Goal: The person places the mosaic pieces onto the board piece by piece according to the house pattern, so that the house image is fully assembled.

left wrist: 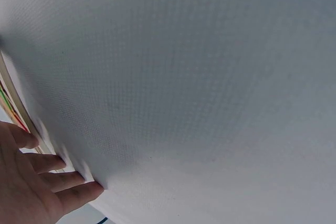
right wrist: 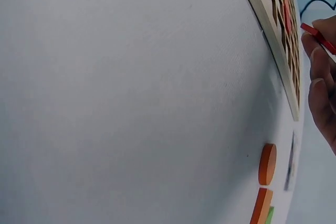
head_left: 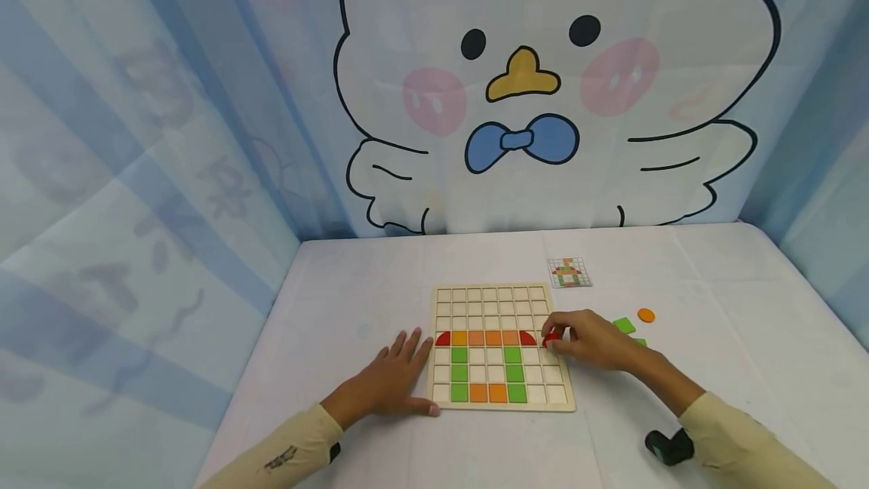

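Note:
On the white table lies a wooden grid board. Its fourth row carries orange squares between two red rounded pieces. Beneath are two columns of green squares, with orange squares between their bottom ends. My right hand pinches a red piece between thumb and fingers, over the board's right edge. My left hand rests at the board's left edge, fingers spread and thumb at the lower left corner; in the left wrist view its fingers extend beside the board's edge.
A small pattern card lies behind the board's far right corner. To the right are green pieces and an orange disc; an orange block shows beside the disc in the right wrist view. A black object lies by the right sleeve.

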Demonstrator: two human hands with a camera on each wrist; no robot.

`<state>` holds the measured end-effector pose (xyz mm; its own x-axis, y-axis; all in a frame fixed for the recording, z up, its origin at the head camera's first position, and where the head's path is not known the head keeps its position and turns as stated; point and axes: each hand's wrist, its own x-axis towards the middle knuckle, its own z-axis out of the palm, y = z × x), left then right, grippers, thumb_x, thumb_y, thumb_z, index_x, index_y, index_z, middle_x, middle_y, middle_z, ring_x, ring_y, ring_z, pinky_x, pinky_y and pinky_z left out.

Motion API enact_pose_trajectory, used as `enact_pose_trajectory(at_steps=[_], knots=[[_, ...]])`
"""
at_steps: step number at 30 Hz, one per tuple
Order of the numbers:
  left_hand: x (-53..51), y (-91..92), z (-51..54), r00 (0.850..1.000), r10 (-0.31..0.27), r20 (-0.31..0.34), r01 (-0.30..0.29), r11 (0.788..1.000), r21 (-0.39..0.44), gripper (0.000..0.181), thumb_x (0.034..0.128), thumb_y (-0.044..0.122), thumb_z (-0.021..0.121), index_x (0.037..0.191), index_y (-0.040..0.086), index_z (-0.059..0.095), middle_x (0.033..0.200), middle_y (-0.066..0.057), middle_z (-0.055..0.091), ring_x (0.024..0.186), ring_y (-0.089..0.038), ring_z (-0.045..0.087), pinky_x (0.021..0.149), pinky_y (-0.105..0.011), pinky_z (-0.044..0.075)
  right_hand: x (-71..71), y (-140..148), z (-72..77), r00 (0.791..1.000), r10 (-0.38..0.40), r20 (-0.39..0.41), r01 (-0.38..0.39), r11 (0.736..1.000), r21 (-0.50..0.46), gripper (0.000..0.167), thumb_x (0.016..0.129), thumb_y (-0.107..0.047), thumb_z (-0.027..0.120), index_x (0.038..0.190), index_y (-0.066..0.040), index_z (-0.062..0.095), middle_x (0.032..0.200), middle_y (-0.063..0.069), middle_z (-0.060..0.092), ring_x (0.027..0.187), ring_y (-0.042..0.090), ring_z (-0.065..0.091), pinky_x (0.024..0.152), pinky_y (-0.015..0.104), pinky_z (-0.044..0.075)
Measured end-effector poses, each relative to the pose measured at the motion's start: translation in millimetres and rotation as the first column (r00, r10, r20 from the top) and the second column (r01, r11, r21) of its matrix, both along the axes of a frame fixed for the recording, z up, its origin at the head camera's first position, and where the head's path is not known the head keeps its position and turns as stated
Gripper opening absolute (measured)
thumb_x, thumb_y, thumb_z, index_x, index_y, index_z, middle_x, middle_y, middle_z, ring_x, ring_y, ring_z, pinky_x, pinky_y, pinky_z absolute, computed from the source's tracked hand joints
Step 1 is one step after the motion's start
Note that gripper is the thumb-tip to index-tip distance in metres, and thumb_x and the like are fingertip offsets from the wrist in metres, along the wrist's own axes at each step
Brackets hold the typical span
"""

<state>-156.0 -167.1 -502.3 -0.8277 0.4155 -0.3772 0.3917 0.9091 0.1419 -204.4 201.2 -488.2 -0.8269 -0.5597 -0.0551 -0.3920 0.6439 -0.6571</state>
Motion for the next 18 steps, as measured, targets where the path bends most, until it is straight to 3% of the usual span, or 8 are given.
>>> enact_pose_trajectory(at_steps=[11,18], knots=[[-0.5,1.2,-0.6,1.000,0.003,-0.005,-0.003,1.000,-0.006,0.116,0.0762,0.082,0.060,0.162,0.015,0.019,0.169,-0.013,0.013,0.154,-0.039,0.017,0.116,-0.059,0.032,-12.4,-25,-6.4,0.999,0.054,0.000,-0.054,0.995,-0.079,0.019,0.088,-0.014,0.076,0.107,-0.012,0.071,0.090,-0.007,0.066,0.065,0.005,0.049,0.059,0.020,0.045],[-1.3,1.6,-2.0,1.000,0.005,-0.002,-0.005,1.000,-0.014,0.116,0.0759,0.083,0.060,0.162,0.016,0.019,0.169,-0.013,0.013,0.155,-0.039,0.016,0.116,-0.060,0.031,-17.1,-40,-6.9,0.996,0.085,-0.035,-0.088,0.991,-0.097,0.020,0.090,-0.013,0.075,0.107,-0.013,0.066,0.090,-0.007,0.064,0.073,0.007,0.053,0.064,0.021,0.047]])
